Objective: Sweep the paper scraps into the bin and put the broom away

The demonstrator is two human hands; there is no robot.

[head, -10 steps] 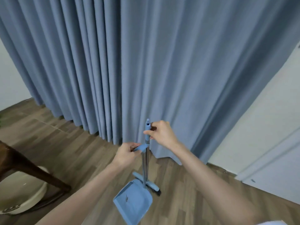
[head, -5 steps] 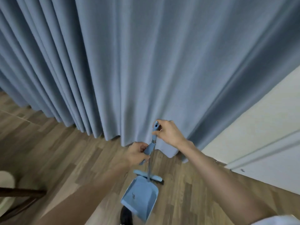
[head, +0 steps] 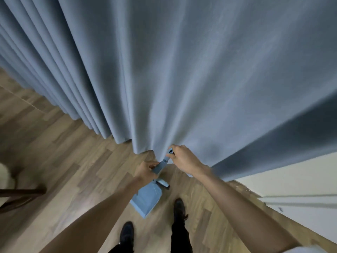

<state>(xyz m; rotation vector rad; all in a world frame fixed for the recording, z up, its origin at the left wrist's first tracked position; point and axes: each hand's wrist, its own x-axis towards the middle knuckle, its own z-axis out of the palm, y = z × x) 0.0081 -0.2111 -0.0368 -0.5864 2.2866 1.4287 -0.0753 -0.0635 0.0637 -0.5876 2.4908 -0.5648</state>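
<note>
A blue broom stands upright on the wood floor by the curtain, its handle top (head: 170, 152) held in my right hand (head: 184, 159). Its brush head (head: 162, 183) shows just behind the blue dustpan (head: 147, 198), which hangs with its mouth toward me. My left hand (head: 145, 171) grips the dustpan's blue handle (head: 159, 167) right beside the broom's pole. Both hands are close together, almost touching. No paper scraps or bin are in view.
A blue-grey curtain (head: 173, 79) hangs straight ahead, reaching the wood floor (head: 63, 152). A white wall with skirting (head: 291, 189) runs on the right. A dark chair leg (head: 20, 192) and a pale round object (head: 3, 178) sit at the left edge. My two feet (head: 179, 209) stand below the dustpan.
I have stepped closer to the curtain and the view has tilted down, bringing my feet into sight. The broom and dustpan stay in my hands, now nearer to the curtain's hem.
</note>
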